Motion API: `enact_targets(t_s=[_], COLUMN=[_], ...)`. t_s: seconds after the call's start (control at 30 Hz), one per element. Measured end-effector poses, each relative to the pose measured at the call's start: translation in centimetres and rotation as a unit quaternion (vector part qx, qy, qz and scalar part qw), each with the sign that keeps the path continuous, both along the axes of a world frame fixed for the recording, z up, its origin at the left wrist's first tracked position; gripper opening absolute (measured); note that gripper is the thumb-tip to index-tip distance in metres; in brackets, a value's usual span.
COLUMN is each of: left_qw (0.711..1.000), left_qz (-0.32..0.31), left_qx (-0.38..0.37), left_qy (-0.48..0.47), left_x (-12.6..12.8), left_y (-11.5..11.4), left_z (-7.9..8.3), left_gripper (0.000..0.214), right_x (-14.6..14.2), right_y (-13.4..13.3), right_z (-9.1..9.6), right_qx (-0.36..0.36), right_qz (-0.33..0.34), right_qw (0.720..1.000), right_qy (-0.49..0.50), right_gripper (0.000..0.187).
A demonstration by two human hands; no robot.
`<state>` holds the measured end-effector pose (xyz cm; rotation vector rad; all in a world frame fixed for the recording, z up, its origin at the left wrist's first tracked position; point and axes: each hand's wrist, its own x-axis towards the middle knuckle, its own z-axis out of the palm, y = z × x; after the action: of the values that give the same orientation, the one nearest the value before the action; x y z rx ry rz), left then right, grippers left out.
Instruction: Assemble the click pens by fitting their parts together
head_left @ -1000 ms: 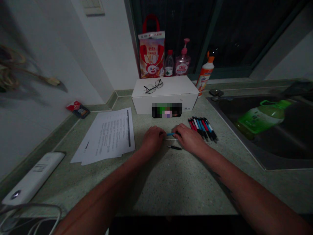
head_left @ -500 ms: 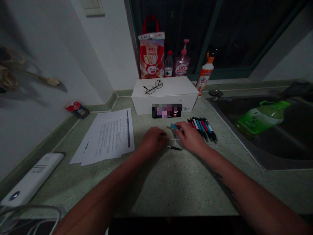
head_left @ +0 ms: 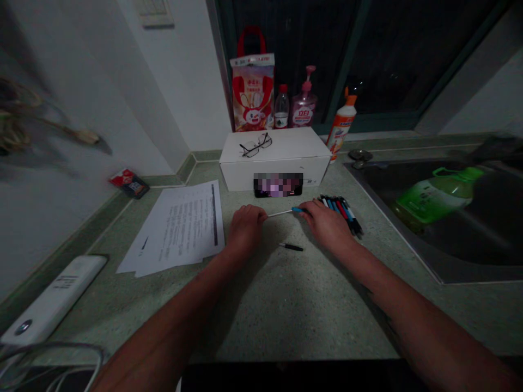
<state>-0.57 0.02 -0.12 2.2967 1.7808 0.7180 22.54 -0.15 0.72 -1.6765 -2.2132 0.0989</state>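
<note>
My left hand (head_left: 246, 227) is closed, its fingertips pinching one end of a thin white pen refill (head_left: 280, 213). The refill's other end meets a blue pen barrel (head_left: 298, 209); whether it sits inside the barrel I cannot tell. Fingers of my right hand (head_left: 324, 222) are closed around that barrel, just above the counter. Below and between both hands lies a short black pen part (head_left: 291, 247) with a pale tip. A row of several pens (head_left: 342, 209), with blue, red, white and black barrels, rests beside my right hand, which partly covers it.
Behind the hands, a phone (head_left: 278, 186) leans on a white box (head_left: 274, 146) topped with eyeglasses (head_left: 256, 145). Printed sheets (head_left: 183, 228) and a white device (head_left: 57, 296) lie left. A sink (head_left: 443, 267) holding a green bottle (head_left: 437, 196) is at right.
My left hand has moved left and slightly up, my right hand a little right. The white refill, lower between the hands before, now stretches from my left fingertips to the blue barrel.
</note>
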Motion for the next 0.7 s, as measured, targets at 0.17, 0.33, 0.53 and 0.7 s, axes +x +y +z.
enact_targets(t_s=[0.17, 0.33, 0.53, 0.7], left_qw=[1.0, 0.999, 0.992, 0.98], left_qz=[0.007, -0.025, -0.058, -0.124], left_qx=[-0.003, 0.007, 0.07, 0.144], left_qy=[0.005, 0.04, 0.091, 0.066], left_x=[0.0, -0.1, -0.3, 0.1], left_y=[0.0, 0.1, 0.1, -0.6], left_z=[0.2, 0.1, -0.5, -0.6], left_gripper=[0.021, 0.018, 0.015, 0.008], right_x=[-0.4, -0.5, -0.9, -1.7], right_y=[-0.3, -0.4, -0.8, -1.3], right_z=[0.1, 0.0, 0.6, 1.0], right_qx=[-0.007, 0.002, -0.01, -0.02], right_qz=[0.001, 0.036, 0.083, 0.106], right_qw=[1.0, 0.999, 0.993, 0.992], right_qy=[-0.023, -0.038, -0.086, -0.072], right_gripper=[0.023, 0.025, 0.029, 0.034])
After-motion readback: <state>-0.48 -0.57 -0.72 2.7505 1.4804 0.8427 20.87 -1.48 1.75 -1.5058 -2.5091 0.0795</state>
